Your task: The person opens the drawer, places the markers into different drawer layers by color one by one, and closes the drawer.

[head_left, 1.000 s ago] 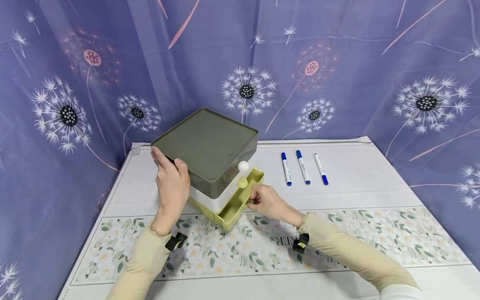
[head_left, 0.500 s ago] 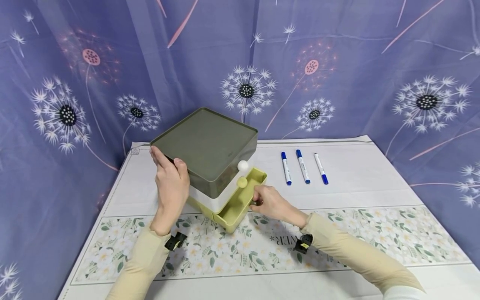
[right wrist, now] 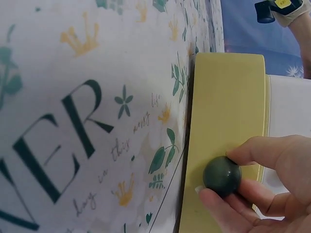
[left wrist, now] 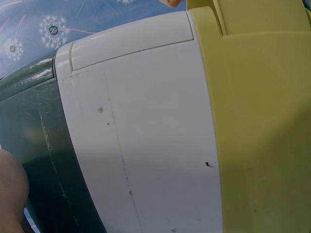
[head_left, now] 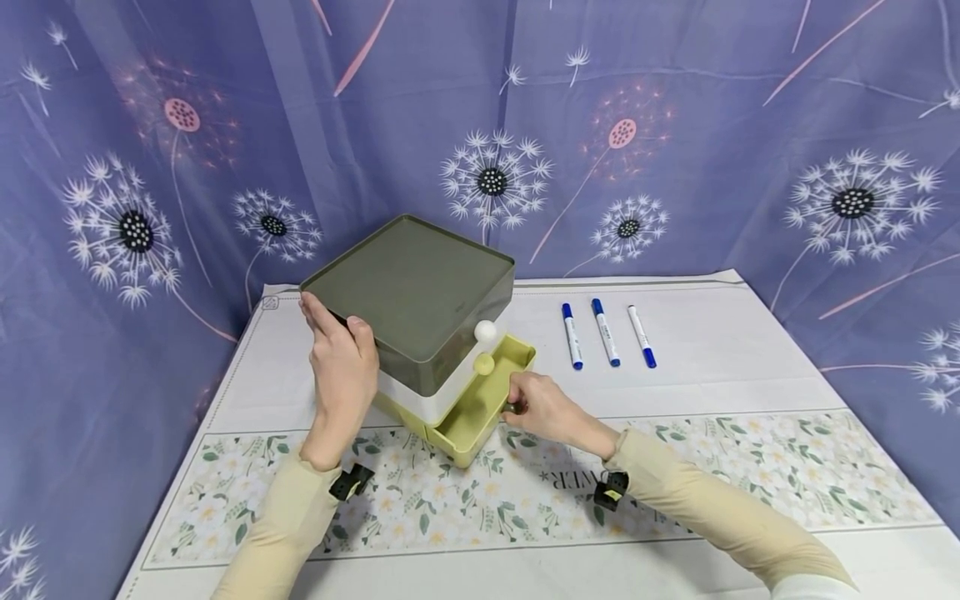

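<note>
A small drawer box (head_left: 420, 292) stands left of the middle of the table, with a dark green top tier, a white tier and a yellow-green bottom tier. Its bottom drawer (head_left: 480, 408) is pulled partway out, and no items show in its visible part. My right hand (head_left: 543, 406) pinches the drawer's round dark green knob (right wrist: 222, 175) between thumb and fingers. Straight fingers of my left hand (head_left: 341, 358) rest against the left side of the top tier. In the left wrist view only a bit of that hand shows, beside the dark green side.
Three markers with blue caps or ends, a left one (head_left: 572, 336), a middle one (head_left: 606, 332) and a right one (head_left: 641, 336), lie right of the box. A floral printed strip (head_left: 420, 517) crosses the table's front. Purple dandelion curtains (head_left: 375, 108) hang around the table.
The yellow-green bottom drawer has slid a little farther out toward the right, my right hand moving along with its knob. My left hand stays in place on the box.
</note>
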### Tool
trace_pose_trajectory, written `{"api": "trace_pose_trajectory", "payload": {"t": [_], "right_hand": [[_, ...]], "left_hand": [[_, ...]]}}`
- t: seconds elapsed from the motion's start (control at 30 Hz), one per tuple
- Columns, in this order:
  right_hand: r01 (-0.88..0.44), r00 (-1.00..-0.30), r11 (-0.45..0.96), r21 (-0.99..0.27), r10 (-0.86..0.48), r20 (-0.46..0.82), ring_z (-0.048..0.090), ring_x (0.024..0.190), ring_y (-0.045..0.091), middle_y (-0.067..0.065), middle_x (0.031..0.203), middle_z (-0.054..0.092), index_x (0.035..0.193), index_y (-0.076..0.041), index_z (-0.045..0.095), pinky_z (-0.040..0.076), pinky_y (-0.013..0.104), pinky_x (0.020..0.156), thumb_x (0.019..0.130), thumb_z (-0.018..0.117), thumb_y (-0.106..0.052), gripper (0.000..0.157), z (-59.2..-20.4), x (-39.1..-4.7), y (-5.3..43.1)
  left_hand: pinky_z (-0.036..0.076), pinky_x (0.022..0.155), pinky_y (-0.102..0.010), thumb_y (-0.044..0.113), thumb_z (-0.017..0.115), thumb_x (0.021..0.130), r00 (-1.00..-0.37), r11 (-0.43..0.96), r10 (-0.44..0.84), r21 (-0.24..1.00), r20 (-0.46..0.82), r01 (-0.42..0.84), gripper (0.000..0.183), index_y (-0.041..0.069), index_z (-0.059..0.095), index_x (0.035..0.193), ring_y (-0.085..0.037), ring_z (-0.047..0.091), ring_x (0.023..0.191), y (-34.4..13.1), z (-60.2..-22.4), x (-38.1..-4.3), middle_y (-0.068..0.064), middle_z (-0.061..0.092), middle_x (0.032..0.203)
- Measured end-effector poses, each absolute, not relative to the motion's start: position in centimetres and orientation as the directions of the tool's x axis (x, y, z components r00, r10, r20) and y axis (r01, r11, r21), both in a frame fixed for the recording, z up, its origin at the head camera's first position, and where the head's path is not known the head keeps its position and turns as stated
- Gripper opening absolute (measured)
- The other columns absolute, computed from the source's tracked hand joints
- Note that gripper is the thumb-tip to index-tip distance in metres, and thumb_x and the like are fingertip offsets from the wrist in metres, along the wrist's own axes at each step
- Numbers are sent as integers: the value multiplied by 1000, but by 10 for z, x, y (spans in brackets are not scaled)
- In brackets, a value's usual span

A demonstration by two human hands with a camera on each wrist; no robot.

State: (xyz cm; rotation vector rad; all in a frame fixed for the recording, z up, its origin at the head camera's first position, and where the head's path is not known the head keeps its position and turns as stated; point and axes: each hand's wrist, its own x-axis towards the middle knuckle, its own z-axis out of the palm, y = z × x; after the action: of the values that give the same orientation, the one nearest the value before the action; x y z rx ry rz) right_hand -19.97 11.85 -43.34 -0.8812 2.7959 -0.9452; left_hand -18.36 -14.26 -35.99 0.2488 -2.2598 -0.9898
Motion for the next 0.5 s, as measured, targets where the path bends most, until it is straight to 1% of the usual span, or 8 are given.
{"api": "trace_pose_trajectory", "payload": {"t": [0.23,0.5], "right_hand": [[-499,-831,635,-589,-543,118,58,69,14,5,77,58,76,-6,54,46,16,58,71,71,-8,18,-434,-201,119],[-510,-824,622,-595,-552,130,57,69,12,3,77,58,76,-7,54,46,16,59,70,71,-8,19,-436,-203,120]], "left_hand": [[42,87,-54,24,30,94,-772,696,-410,714,486,80,64,-8,5,144,-54,48,107,-143,-361,-184,-33,10,147],[42,86,-54,26,28,95,-778,694,-407,716,479,77,64,-7,4,145,-55,49,103,-143,-361,-185,-32,9,148]]}}
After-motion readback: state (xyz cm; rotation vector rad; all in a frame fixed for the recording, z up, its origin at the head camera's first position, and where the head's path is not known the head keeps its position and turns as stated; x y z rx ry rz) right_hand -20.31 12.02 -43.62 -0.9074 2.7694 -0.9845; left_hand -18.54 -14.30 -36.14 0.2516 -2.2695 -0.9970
